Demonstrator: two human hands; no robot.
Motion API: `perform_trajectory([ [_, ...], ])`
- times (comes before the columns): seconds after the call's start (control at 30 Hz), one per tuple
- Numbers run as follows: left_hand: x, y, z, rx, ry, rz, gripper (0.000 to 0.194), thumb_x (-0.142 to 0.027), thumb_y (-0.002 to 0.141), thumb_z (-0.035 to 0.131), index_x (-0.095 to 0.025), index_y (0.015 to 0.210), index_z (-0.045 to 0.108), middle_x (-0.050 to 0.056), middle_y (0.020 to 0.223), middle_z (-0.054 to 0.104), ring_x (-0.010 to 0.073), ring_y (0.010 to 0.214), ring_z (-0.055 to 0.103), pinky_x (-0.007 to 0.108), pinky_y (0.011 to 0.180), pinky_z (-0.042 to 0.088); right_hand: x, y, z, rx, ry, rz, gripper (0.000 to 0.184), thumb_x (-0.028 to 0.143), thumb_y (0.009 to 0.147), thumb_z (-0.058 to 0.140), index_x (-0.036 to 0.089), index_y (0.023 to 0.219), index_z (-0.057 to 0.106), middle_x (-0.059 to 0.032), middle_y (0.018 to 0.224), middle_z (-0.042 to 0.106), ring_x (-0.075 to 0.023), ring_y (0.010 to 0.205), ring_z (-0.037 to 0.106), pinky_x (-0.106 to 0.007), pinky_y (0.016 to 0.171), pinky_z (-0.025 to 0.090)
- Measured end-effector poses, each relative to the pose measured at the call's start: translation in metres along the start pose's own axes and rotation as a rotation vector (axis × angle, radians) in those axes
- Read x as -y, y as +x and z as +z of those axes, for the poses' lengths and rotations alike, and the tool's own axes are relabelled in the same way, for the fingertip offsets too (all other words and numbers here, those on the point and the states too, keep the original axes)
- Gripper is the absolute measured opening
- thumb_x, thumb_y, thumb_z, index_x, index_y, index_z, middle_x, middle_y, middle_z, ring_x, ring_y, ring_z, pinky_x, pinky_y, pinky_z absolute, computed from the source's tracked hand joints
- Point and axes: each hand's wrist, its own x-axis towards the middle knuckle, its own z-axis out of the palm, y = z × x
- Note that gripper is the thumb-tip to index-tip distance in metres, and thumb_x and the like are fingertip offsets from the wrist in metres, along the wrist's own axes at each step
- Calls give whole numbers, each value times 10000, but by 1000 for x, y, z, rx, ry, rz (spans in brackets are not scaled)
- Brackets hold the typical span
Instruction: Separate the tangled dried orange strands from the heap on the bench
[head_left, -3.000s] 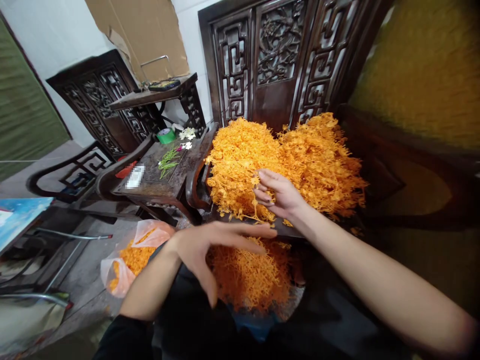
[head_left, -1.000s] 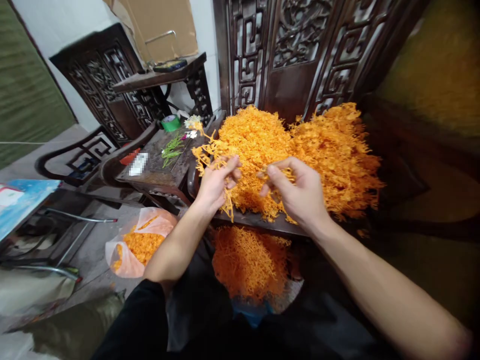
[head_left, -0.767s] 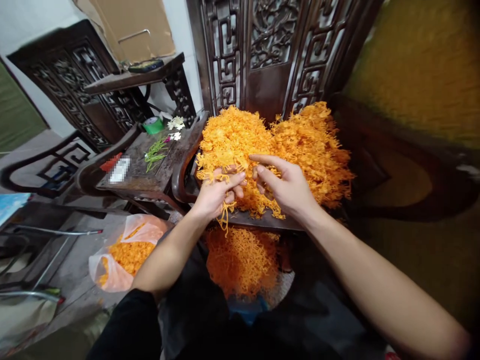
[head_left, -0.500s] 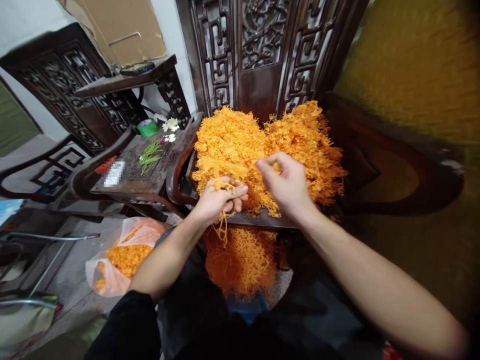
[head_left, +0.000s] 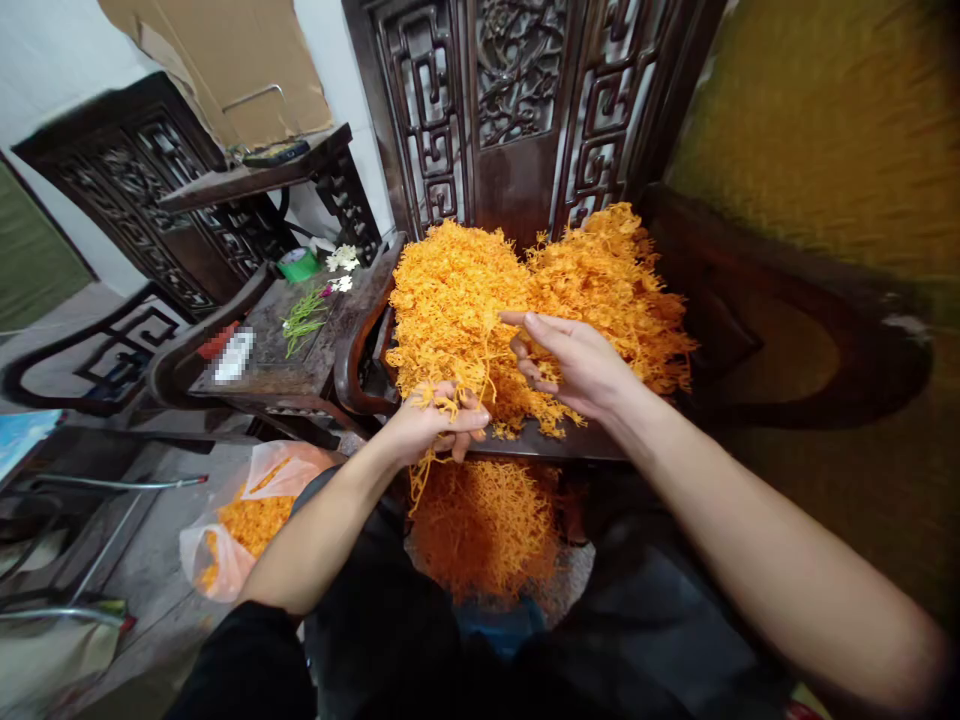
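My left hand [head_left: 442, 425] is closed around a small bunch of orange knotted strands [head_left: 442, 402], yarn-like in look. Loose ends hang below its fingers. My right hand [head_left: 566, 360] is just to the right and a little higher, thumb pressed near the index finger, the other fingers loosely curled. A thin orange strand runs by its index fingertip down toward my left hand; the exact grip there is hard to make out. Behind both hands, a large heap of the same orange strands [head_left: 457, 275] covers the seat of a dark carved wooden chair [head_left: 517, 185].
Below the seat edge, more orange strands [head_left: 487, 520] sit above a blue container [head_left: 502, 625]. A plastic bag [head_left: 289, 470] of orange pieces lies on the floor at left. Green tape [head_left: 298, 264] and green stems [head_left: 304, 318] rest on a wooden side seat [head_left: 270, 365].
The strands stretched between my hands have slackened and hang more upright. My right hand has turned, its index finger now extended. My left hand has dropped slightly, still holding its bunch.
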Motion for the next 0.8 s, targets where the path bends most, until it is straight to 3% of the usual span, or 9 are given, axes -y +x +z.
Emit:
perform_trajectory([
  [0.07,3,-1,0,25,39,-47,458,-505,685,887,-132,742,628,-17,508,633,44,329,448,178,352,232,-4,1,6,67,-39,-8,493,599,719,889,186,826,641,19,661,550,-71,462,447,-215,362,196],
  [0.13,7,-4,0,53,57,-94,434,-483,682,888,-124,735,650,-8,527,643,51,336,468,182,343,233,-4,8,6,17,-96,-51,463,554,737,894,194,753,602,42,576,505,-64,417,393,-218,354,205],
  [0.2,10,-9,-1,94,90,-151,387,-420,662,900,-123,715,658,-4,559,658,61,340,495,184,328,230,2,19,-1,-216,-62,-140,362,407,796,861,201,734,570,63,525,463,-63,400,376,-208,358,229],
  [0.3,11,-17,-6,127,141,-211,352,-360,643,911,-126,686,650,0,572,663,69,337,507,187,319,258,15,34,-19,-531,54,-231,224,226,842,726,201,751,523,30,628,577,-71,438,462,-192,362,238],
  [0.43,7,-21,-18,-83,113,-98,420,-440,653,914,-115,728,657,24,603,691,62,342,506,184,335,246,17,28,-19,-361,-77,-161,154,160,770,676,202,873,569,-53,876,748,-111,485,582,-212,355,259],
  [0.53,9,-19,-26,-214,135,-33,440,-474,683,894,-122,730,634,12,519,645,52,318,447,186,354,204,9,7,1,-167,-257,-160,313,242,808,723,208,1118,694,-30,813,746,-112,454,559,-236,371,291],
  [0.6,12,-17,-28,-224,192,11,393,-460,748,848,-125,740,644,1,482,622,55,327,443,187,377,226,4,-6,15,-54,-459,-200,382,365,868,735,210,1217,751,-28,765,740,-135,499,600,-267,434,398],
  [0.7,17,-15,-29,-283,369,136,240,-338,833,750,-134,736,670,-3,476,631,88,395,529,197,459,357,-5,-18,31,11,-764,-325,374,458,862,773,195,1125,818,-81,951,803,-240,831,755,-387,765,589],
  [0.8,19,-13,-26,-414,638,249,201,-157,800,655,-155,600,640,8,478,640,135,507,628,232,601,479,-21,-19,41,-75,-948,-428,489,513,819,822,156,1151,804,-141,1184,785,-327,1082,743,-489,1003,554],
])
